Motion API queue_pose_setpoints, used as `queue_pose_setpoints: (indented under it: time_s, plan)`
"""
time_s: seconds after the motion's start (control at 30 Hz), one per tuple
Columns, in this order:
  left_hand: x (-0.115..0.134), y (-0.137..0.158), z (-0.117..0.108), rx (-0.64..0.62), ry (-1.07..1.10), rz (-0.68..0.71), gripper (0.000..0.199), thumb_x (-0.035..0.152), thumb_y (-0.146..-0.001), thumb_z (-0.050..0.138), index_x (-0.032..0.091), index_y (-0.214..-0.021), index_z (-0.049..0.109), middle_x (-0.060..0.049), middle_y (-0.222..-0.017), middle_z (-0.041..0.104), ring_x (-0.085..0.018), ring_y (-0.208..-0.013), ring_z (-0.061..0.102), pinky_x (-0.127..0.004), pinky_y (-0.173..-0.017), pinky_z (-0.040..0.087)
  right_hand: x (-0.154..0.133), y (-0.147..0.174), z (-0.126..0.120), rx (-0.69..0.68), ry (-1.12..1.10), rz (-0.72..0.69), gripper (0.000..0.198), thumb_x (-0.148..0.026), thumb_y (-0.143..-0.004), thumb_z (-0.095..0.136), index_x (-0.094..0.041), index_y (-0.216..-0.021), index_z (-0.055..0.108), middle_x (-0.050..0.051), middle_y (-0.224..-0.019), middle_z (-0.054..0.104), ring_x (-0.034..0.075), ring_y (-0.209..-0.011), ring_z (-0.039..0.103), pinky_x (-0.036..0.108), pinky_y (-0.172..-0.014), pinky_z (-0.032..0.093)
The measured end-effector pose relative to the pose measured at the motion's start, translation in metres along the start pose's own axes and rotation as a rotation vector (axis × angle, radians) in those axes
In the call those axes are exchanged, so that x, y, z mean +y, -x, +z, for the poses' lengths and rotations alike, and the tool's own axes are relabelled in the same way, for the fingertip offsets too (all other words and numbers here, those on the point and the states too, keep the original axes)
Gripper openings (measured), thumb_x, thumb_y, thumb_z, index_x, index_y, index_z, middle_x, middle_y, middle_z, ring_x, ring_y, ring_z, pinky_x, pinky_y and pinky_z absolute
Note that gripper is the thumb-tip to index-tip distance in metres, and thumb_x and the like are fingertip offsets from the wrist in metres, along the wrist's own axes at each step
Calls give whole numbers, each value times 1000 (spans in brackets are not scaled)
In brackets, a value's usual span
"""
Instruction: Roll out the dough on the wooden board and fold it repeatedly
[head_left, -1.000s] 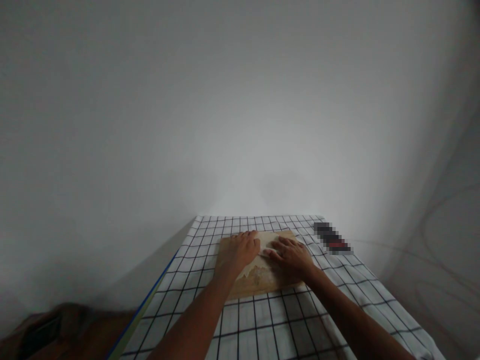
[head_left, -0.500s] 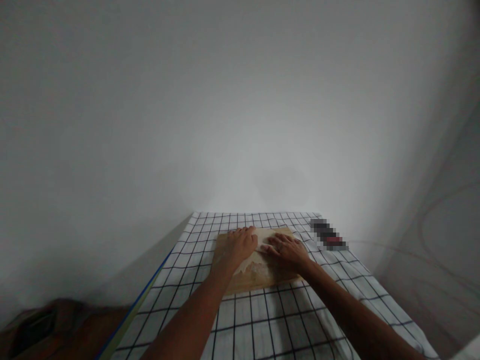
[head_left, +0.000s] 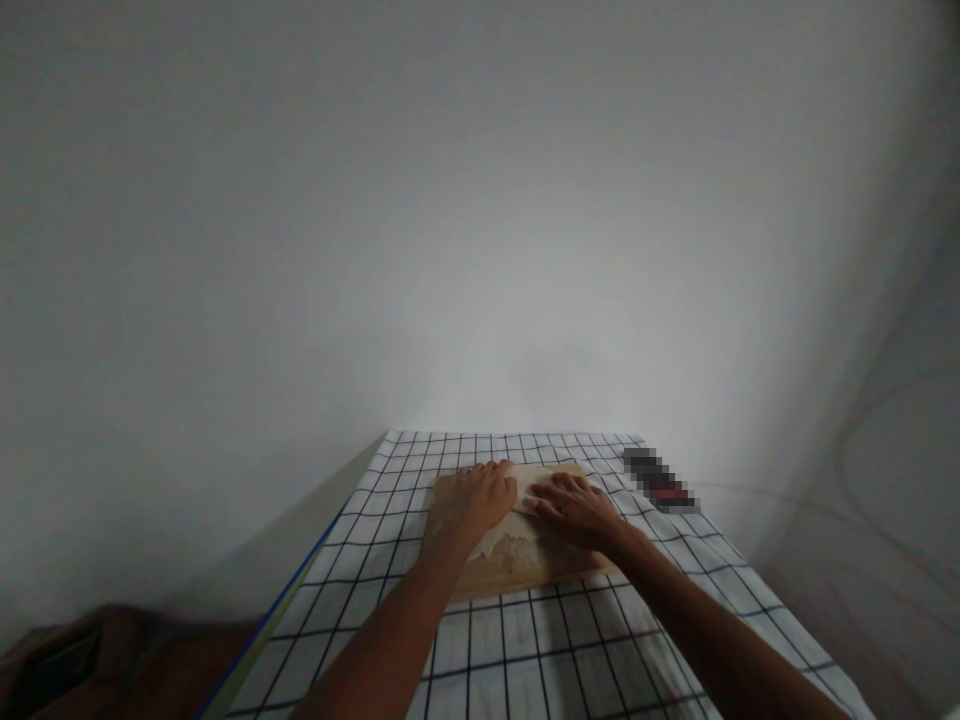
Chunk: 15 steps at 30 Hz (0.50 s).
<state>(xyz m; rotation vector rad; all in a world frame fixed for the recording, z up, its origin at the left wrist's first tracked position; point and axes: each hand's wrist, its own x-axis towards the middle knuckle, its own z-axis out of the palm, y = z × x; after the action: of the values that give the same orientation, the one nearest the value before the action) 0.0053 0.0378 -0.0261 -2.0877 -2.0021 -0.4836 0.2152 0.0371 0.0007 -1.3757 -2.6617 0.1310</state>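
Note:
A light wooden board [head_left: 517,578] lies flat, with a thin, pale, ragged-edged layer [head_left: 514,535] spread over it. Whether that layer is dough or a wet sheet I cannot tell. My left hand [head_left: 486,498] rests palm down on the left part of the board, fingers pointing away and slightly bent, with nothing visibly gripped. On the right side, my right hand [head_left: 576,508] lies flat on the layer with its fingers spread. Both hands cover part of the layer.
The board sits on a table with a white and black checked cloth [head_left: 495,650]. A blurred-out dark item with a red patch [head_left: 660,482] lies near the right edge. Behind rises a grey-white wall [head_left: 480,250]. A brown object [head_left: 97,650] stands low at left.
The whole scene sits slightly lower in the view. Both hands stay on the board in almost the same place; my right hand shows only a slight shift.

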Motion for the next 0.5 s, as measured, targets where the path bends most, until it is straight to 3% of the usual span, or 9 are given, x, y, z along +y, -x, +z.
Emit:
queue_pose_setpoints:
  time_s: [0.13, 0.33, 0.5]
  plan:
    - [0, -1, 0, -9, -11, 23, 46, 26, -99, 36, 25, -138, 58, -8, -126, 71, -27, -118, 61, -44, -106, 37, 5, -2, 4, 18, -16, -7, 46, -61, -102, 37, -47, -142, 52, 2, -146, 53, 31, -132, 45, 52, -104, 42]
    - [-1, 0, -1, -21, 17, -6, 45, 25, -98, 37, 26, -139, 57, -7, -133, 68, -26, -123, 57, -44, -110, 35, 6, -3, 14, 113, -40, 22, 82, -80, -90, 43, -29, -154, 40, 12, -155, 45, 35, -135, 46, 56, -108, 39]
    - [-5, 0, 2, -13, 3, 54, 44, 27, -100, 36, 26, -139, 57, -7, -134, 67, -26, -127, 56, -44, -112, 35, 5, -4, 14, 109, -43, 43, 81, -81, -90, 40, -28, -151, 44, 11, -157, 44, 36, -138, 44, 57, -112, 36]
